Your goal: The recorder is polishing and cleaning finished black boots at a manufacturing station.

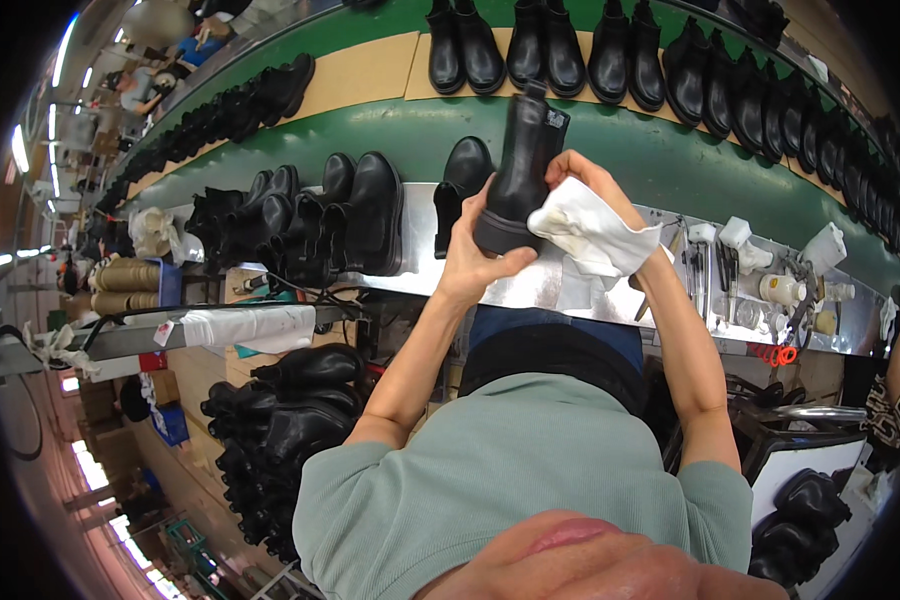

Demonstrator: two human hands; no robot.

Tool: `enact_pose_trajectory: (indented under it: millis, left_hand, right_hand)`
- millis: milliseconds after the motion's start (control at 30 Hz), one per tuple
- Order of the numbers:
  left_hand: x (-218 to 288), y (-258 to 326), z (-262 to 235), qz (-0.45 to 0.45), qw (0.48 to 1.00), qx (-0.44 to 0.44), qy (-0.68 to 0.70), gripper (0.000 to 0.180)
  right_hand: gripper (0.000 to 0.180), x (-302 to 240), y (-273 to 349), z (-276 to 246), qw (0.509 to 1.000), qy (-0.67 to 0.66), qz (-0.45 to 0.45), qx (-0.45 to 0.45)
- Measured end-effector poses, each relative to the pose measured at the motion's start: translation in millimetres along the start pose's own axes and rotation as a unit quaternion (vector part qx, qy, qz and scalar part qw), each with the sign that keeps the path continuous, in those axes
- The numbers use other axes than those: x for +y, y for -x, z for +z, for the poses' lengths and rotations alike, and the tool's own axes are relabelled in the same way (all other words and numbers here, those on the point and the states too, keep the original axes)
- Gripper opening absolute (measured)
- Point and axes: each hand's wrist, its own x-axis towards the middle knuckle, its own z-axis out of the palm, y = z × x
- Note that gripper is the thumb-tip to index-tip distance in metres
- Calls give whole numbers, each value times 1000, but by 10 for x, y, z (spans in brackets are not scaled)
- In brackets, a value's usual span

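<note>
A black ankle boot point(522, 165) is held up in front of me, tilted, its toe and thick sole toward me. My left hand point(470, 255) is closed around the toe end, its thumb along the sole. A crumpled white cloth point(600, 235) is gripped in my right hand point(595, 180), which is against the boot's right side. The cloth hides part of that hand's palm and fingers. Just left of the held boot, another black boot point(466, 170) rests on the shiny metal worktop point(545, 288).
More black boots point(370, 215) crowd the worktop to the left. Rows of boots point(460, 50) line cardboard on the green bench point(370, 130) beyond. Hand tools point(727, 265) and a white jar point(782, 290) lie right. Piled boots point(295, 425) sit lower left.
</note>
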Motion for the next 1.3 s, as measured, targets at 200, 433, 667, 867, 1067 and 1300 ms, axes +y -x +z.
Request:
enact_pose_trajectory:
  millis: [200,433,667,867,1067,1300]
  left_hand:
    - [-770,33,-125,148,947,10,-284,101]
    - [162,318,-113,5,900,35,-433,67]
    - [63,-402,-395,-109,853,20,-510,46]
    - [-194,-486,-372,-138,871,-31,-470,71]
    - [-297,-586,-590,-239,882,90,-397,29]
    - [-293,-388,-1452,-125,973,184,59,25]
  right_hand:
    - [38,1363,291,66,979,-180,93,7]
    - [44,1565,447,462,990,-96,106,-15]
    - [38,403,771,-517,865,335,291,232]
    - [43,991,1704,-1848,735,484,323,347]
    - [50,848,1000,-1127,816,463,52,342]
    - [47,1553,812,84,973,14,173,150]
